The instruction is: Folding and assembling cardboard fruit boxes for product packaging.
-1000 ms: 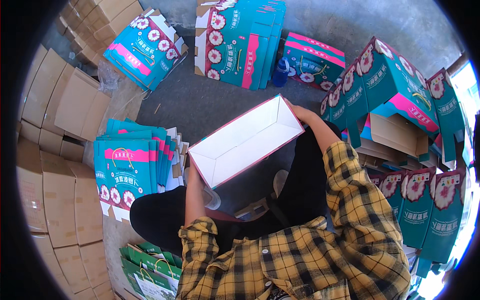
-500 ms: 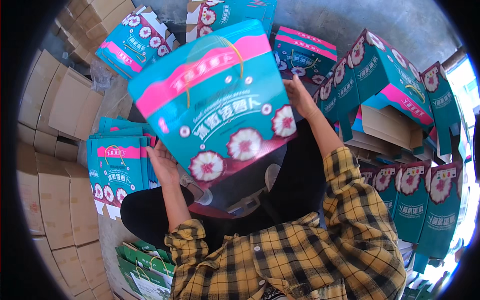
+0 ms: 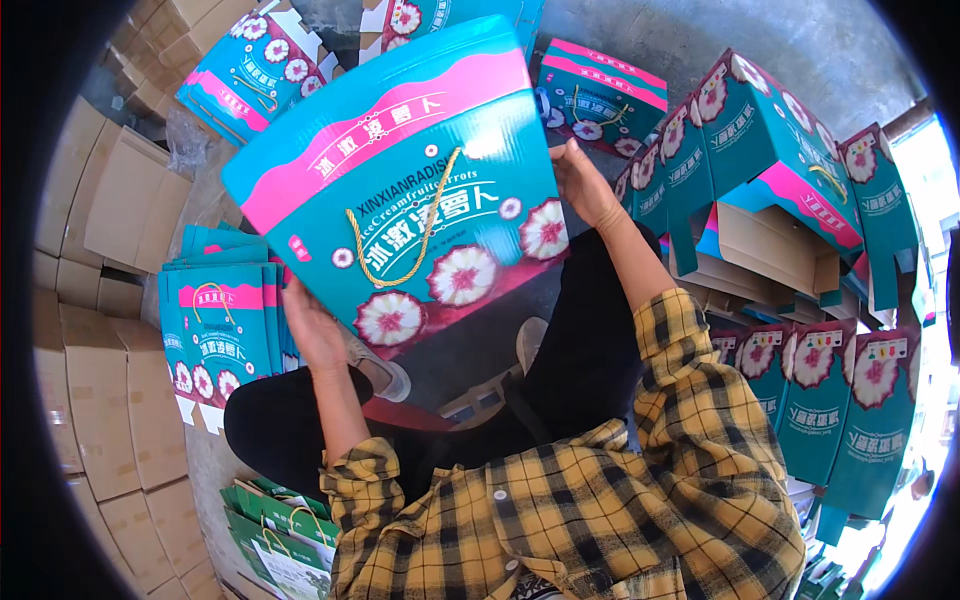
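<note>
A teal gift carton point(image 3: 410, 240) with a wavy pink band and printed white-and-pink round slices is held up before me, tilted with its right side higher. A yellow rope handle point(image 3: 398, 283) hangs loose across its front panel. My left hand point(image 3: 318, 328) grips the lower left edge, its fingers partly hidden behind the carton. At the right edge, my right hand point(image 3: 590, 190) holds the side, thumb raised and the other fingers mostly out of sight. The carton is off the floor, over my legs.
Flattened teal cartons point(image 3: 215, 325) stand stacked at left, near brown boxes point(image 3: 100, 400). More teal cartons lie at the far left point(image 3: 255, 70) and far middle point(image 3: 605, 95). Assembled ones point(image 3: 780, 150) are piled at right, above several upright ones point(image 3: 820, 410). Green bags point(image 3: 280, 530) sit lower left.
The carton has shifted slightly left and away from me, both hands moving with it. Its rope handle has swung from pointing up to hanging down over the front.
</note>
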The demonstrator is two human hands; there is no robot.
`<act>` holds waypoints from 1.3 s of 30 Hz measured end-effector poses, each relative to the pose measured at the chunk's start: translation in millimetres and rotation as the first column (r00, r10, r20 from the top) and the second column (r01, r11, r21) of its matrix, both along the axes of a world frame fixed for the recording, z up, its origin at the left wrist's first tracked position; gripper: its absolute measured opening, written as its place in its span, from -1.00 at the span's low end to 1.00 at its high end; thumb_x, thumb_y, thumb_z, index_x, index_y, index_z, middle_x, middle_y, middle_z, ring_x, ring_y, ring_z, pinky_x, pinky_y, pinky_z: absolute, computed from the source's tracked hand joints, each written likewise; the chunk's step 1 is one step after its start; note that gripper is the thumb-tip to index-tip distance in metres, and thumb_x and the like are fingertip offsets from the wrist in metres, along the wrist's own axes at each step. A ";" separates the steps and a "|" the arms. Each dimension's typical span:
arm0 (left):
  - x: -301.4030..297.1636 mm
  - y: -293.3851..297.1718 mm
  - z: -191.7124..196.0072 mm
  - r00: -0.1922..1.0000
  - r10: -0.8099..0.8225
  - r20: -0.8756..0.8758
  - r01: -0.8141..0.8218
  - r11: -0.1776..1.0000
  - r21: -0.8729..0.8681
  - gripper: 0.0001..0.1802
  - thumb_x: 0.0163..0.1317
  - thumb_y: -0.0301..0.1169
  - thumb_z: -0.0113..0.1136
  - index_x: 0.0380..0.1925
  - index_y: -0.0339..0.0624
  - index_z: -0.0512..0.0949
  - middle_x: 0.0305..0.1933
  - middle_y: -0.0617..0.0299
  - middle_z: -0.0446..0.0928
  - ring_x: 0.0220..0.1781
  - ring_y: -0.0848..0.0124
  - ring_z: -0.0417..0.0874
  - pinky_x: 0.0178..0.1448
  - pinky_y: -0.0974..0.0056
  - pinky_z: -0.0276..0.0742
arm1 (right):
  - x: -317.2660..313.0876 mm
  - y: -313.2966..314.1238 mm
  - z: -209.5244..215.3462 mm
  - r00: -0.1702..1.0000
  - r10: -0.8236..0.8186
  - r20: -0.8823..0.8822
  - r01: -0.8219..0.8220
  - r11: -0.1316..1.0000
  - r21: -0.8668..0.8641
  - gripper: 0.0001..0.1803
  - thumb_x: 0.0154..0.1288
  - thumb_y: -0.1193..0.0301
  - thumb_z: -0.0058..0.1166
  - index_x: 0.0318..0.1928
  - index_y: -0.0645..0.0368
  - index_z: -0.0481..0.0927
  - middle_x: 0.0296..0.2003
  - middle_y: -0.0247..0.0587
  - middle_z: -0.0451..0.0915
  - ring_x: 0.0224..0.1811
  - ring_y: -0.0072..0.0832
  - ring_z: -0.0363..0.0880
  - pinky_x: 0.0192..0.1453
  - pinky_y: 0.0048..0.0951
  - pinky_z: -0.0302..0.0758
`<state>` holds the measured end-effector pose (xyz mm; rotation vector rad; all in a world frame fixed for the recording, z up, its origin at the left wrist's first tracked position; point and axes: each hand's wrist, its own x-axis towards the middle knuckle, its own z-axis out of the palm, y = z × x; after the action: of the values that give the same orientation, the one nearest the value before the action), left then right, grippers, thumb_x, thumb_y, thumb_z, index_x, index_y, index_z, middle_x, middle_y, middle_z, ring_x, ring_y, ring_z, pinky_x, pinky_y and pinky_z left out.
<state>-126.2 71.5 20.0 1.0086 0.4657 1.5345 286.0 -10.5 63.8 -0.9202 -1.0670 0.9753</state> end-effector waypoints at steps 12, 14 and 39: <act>-0.5 11.9 -89.8 0.968 -0.099 -0.230 0.040 0.968 -0.248 -0.36 0.36 0.08 -0.10 0.22 -0.18 0.28 0.16 0.15 0.40 0.11 0.34 0.47 0.19 0.24 0.37 | -26.9 7.0 -44.9 0.889 -0.070 0.453 0.193 0.954 -0.229 -0.14 0.27 -0.25 -0.18 0.22 0.30 0.36 0.14 -0.03 0.42 0.21 -0.33 0.33 0.33 -0.35 0.15; 2.8 8.3 -100.0 0.918 0.003 -0.398 -0.071 0.985 -0.157 -0.31 0.34 0.09 -0.09 0.15 -0.35 0.38 0.17 0.09 0.39 0.16 0.37 0.39 0.27 0.29 0.23 | -27.0 -4.3 -48.7 0.900 -0.041 0.434 0.204 0.920 -0.335 -0.12 0.25 -0.27 -0.17 0.21 0.30 0.36 0.14 0.00 0.42 0.22 -0.30 0.33 0.33 -0.34 0.16; 131.2 26.1 23.7 0.379 0.252 -0.890 0.205 0.916 0.346 -0.25 0.24 0.20 -0.10 -0.28 -0.42 0.57 -0.12 -0.23 0.54 0.04 -0.06 0.50 0.14 0.05 0.34 | -7.4 -31.9 7.7 -0.298 0.190 0.936 0.500 0.866 -0.016 -0.80 0.16 0.33 0.04 -0.38 0.19 0.65 -0.34 -0.02 0.65 -0.23 -0.15 0.64 -0.18 -0.15 0.54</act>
<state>5.0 97.6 43.6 2.2496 0.9681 0.9150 278.6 -42.4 71.5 -2.4937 -2.0251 -0.2405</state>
